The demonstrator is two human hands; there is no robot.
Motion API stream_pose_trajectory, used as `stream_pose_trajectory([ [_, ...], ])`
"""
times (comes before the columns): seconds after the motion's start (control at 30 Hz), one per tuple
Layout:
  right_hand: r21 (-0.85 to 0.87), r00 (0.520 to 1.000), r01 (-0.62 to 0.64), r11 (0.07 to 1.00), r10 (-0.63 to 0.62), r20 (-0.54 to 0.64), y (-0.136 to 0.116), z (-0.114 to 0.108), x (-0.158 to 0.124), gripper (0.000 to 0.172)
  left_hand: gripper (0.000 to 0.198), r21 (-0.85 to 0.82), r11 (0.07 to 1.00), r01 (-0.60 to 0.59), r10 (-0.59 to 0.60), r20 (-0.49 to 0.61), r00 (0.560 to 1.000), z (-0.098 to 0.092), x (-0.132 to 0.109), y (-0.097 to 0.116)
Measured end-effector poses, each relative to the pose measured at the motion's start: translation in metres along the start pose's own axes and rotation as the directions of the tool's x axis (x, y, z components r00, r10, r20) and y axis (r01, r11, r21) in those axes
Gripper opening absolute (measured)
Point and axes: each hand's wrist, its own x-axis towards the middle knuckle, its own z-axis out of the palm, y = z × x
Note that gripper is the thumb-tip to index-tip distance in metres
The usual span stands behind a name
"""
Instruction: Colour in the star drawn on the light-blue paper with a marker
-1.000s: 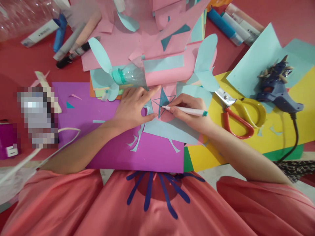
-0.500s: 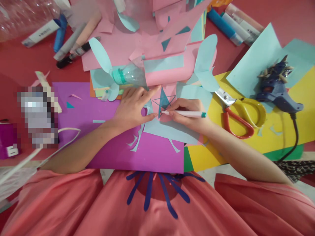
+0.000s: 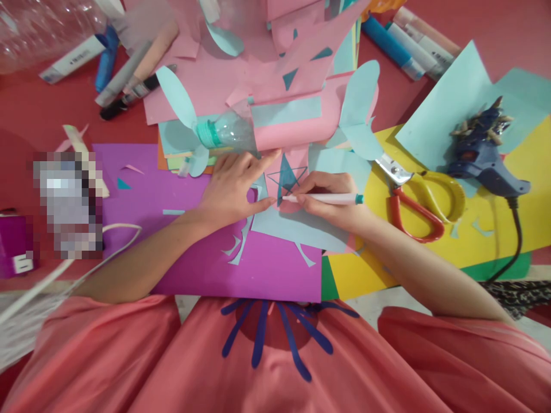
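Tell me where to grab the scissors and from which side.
Take the scissors by the handle loops, coming from the right. They lie flat on the yellow paper, closed blades pointing away and left; the loops are the blunt end, clear of the right hand holding the pen.

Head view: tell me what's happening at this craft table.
A person is drawing a star on pink paper with a white pen gripped in the right hand. The left hand lies flat beside the star, pinning the paper over a purple sheet. Scissors and a glue gun lie untouched on the right.
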Motion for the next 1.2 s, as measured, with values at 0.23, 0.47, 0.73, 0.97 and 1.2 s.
stream_pose_trajectory([
  [0.23,0.029,0.997,0.016,0.999,-0.018,0.071,-0.0008,0.0015,0.0009,0.027,0.07,-0.008,1.0,0.005,-0.004,0.003,1.0,-0.0014,-0.0006,0.0007],
  [0.47,0.009,0.992,-0.042,0.999,0.043,-0.117,-0.0025,0.003,0.0009,0.015,0.067,-0.003,1.0,0.005,-0.005,0.005,1.0,-0.0021,-0.0018,0.0011],
  [0.73,-0.019,0.994,-0.017,1.0,0.015,-0.109,-0.003,0.003,0.0013,0.015,0.066,-0.005,1.0,-0.003,0.003,-0.006,1.0,-0.0012,-0.0013,0.0008],
  [0.97,-0.017,0.999,-0.013,1.0,0.012,-0.045,-0.0026,0.0017,-0.0001,0.018,0.067,-0.014,1.0,-0.006,0.006,-0.016,1.0,0.0003,-0.0012,-0.0008],
  [1.2,-0.01,0.999,0.051,0.999,-0.051,-0.005,0.0003,-0.0005,0.0005,0.019,0.069,0.012,1.0,0.001,-0.001,0.004,1.0,0.0002,-0.0003,0.0],
])
